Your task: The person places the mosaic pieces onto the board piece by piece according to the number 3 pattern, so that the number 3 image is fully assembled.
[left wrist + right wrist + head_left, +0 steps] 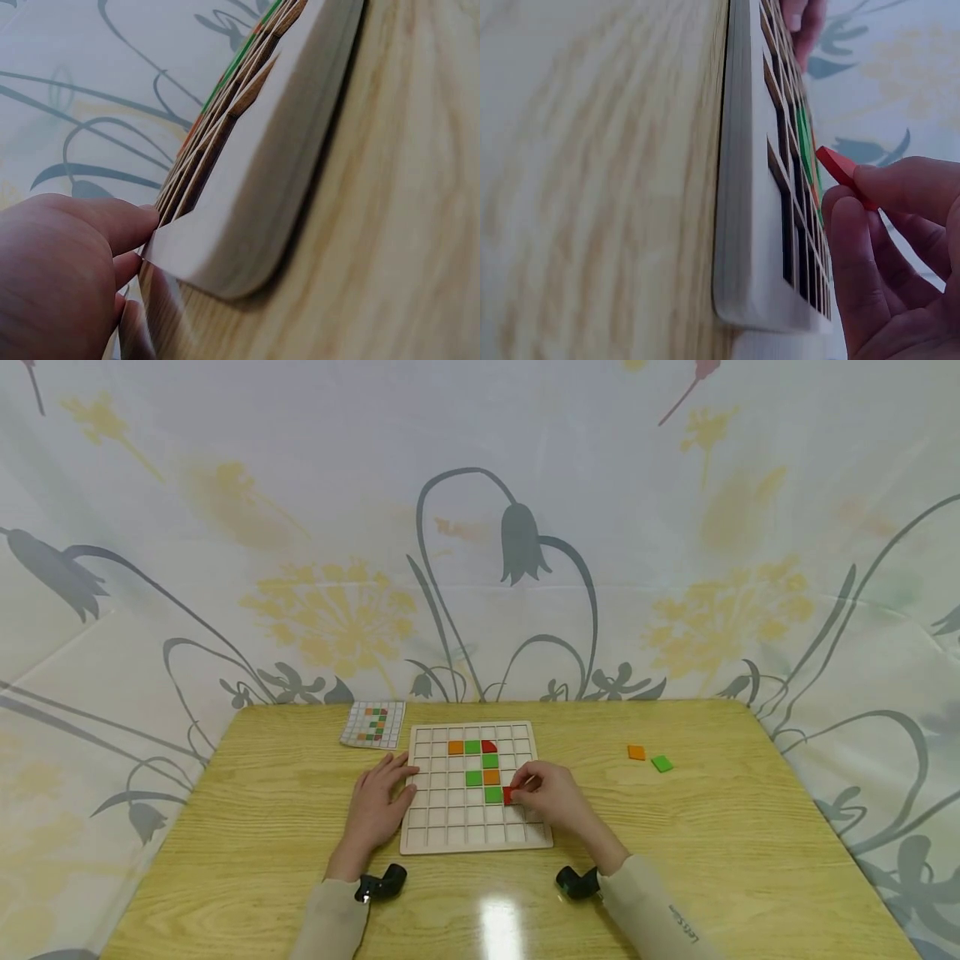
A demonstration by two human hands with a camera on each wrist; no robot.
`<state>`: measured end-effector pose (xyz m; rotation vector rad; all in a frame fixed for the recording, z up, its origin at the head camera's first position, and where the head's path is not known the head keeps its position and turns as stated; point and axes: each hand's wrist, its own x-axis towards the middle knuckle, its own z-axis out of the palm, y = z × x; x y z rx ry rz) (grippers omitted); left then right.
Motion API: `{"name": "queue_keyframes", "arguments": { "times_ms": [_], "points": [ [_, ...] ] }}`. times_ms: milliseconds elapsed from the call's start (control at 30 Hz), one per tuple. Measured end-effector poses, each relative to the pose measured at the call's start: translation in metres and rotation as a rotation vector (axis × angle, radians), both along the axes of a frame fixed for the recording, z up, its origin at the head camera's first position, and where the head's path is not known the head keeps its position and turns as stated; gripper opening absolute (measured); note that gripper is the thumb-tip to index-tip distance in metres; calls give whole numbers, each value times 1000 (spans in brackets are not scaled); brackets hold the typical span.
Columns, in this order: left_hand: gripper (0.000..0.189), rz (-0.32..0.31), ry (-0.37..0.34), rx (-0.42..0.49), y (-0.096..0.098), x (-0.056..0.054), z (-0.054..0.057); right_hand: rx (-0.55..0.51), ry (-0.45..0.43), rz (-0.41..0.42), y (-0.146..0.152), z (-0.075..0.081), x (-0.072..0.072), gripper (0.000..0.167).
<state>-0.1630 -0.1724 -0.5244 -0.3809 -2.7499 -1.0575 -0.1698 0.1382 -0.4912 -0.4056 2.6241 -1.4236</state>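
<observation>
My right hand pinches a small red tile between thumb and fingers over the wooden grid board. In the right wrist view the tile is tilted above the grid; in the head view it appears just right of the lowest green tile. My left hand rests at the board's left edge, fingers relaxed, with the thumb touching the rim. Several green tiles, an orange tile at upper left, another orange tile and a round-cornered red tile lie in the cells.
A card printed with a coloured grid pattern lies behind the left hand. Off to the right on the wooden table are a loose orange tile and a loose green tile. A patterned curtain hangs behind the table.
</observation>
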Motion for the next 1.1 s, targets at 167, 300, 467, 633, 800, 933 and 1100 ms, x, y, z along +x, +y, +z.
{"name": "queue_keyframes", "arguments": {
  "times_ms": [167,300,467,633,800,933,1100],
  "points": [
    [30,-3,1,2,1,0,2,-7,-4,65,-6,1,3,10],
    [30,-1,-5,7,2,0,3,-3,32,128,-9,1,4,8],
    [30,-2,-4,8,3,0,4,27,69,179,-11,0,4,7],
    [30,2,-9,4,3,0,4,42,57,179,-12,-3,3,7],
    [30,-6,-8,11,3,1,6,68,39,174,-13,-5,3,7],
    [30,-4,-2,5,2,2,5,86,33,180,-14,-7,3,6],
    [30,1,5,1,1,2,1,86,9,174,-15,-7,3,9]
  ]
}}
